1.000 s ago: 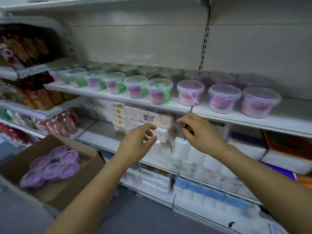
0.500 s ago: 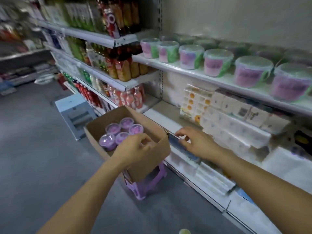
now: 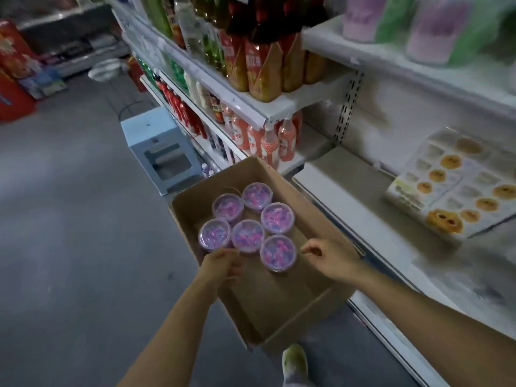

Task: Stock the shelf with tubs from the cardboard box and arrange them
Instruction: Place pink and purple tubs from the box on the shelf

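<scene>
Fingers of my left hand curl against the nearest of 6 tubs in the cardboard box; whether they grip, I cannot tell. Right hand fingers are loosely apart, empty.

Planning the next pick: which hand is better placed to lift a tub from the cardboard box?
Probably left: the left hand is at the near-left tub, while the right hand hovers over bare floor of the cardboard box, apart from any tub.

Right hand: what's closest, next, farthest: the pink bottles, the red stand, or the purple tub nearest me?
1. Purple tub, just left of the right hand.
2. Pink bottles, beyond the box's far corner.
3. Red stand, far off on the left.
</scene>
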